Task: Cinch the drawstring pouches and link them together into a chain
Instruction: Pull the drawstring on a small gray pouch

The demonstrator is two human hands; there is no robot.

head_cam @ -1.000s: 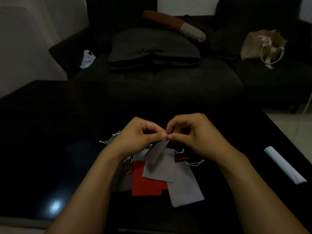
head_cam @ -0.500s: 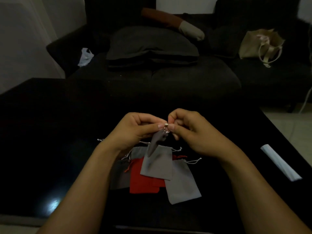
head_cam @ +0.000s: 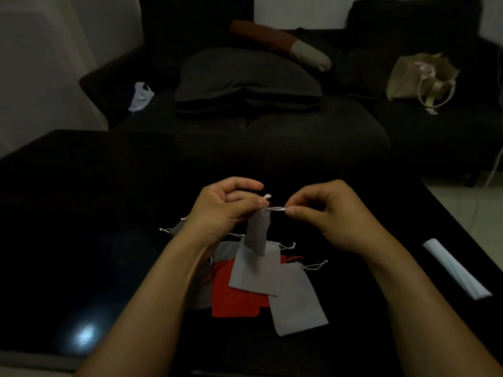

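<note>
A small dark grey pouch (head_cam: 257,234) hangs above the black table (head_cam: 81,240). My left hand (head_cam: 226,209) pinches its gathered neck. My right hand (head_cam: 329,213) pinches the white drawstring loop (head_cam: 277,208), which is stretched out to the right of the pouch. Under my hands lies a heap of flat pouches: a light grey pouch (head_cam: 255,270) on top, a larger grey pouch (head_cam: 296,300) to its right, a red pouch (head_cam: 231,292) beneath, and darker grey ones partly hidden by my left forearm.
A folded white paper strip (head_cam: 457,270) lies at the table's right. Behind the table is a dark sofa (head_cam: 272,126) with a grey cushion (head_cam: 245,74), a beige tote bag (head_cam: 422,77) and a white plastic bag (head_cam: 140,96).
My hands have moved apart. The right hand drew the drawstring loop out to the right, and the dark grey pouch's neck is now gathered at my left fingertips.
</note>
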